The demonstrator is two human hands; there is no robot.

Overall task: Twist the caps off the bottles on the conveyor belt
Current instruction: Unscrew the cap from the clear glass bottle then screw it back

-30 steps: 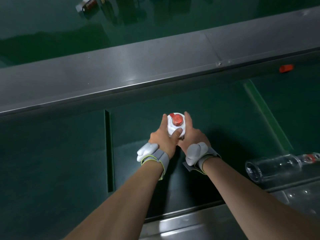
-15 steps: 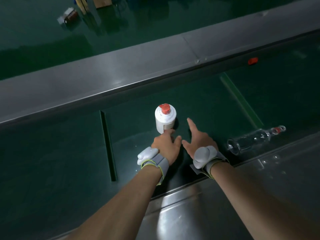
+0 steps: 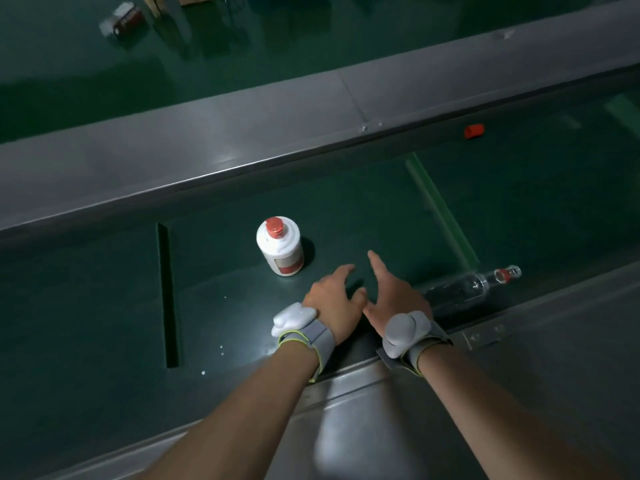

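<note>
**Two bottles on the belt, both hands empty**

One white bottle point(image 3: 280, 247) is standing upright on the dark green conveyor belt point(image 3: 221, 306), with its red cap point(image 3: 274, 226) sitting on the neck. One clear glass bottle point(image 3: 464, 289) is lying on its side near the belt's near edge, to the right of the hands, its neck pointing right and carrying a red band near the mouth; whether a cap is closing it cannot be told. One loose red cap point(image 3: 473, 130) is lying alone on the belt far to the right, close under the far metal rail point(image 3: 207, 147).

Two hands are hovering low over the belt, between the two bottles. The left hand point(image 3: 332, 299) is sitting just near of the white bottle without touching it, its fingers point(image 3: 343, 271) loosely curled and gripping nothing. The right hand point(image 3: 394, 292) is lying beside it, fingers spread open and pointing forward, also holding nothing; its outer edge is covering the base end of the clear bottle, so contact there cannot be judged. The two thumbs are nearly meeting.

Two grey wrist straps are showing, one on each wrist point(image 3: 304, 327) point(image 3: 412, 332), each carrying a pale rounded pod. A near metal rail point(image 3: 519, 375) is running under the forearms. One more bottle-like thing point(image 3: 124, 18) is lying on the green floor beyond the far rail, too blurred to name surely.
</note>
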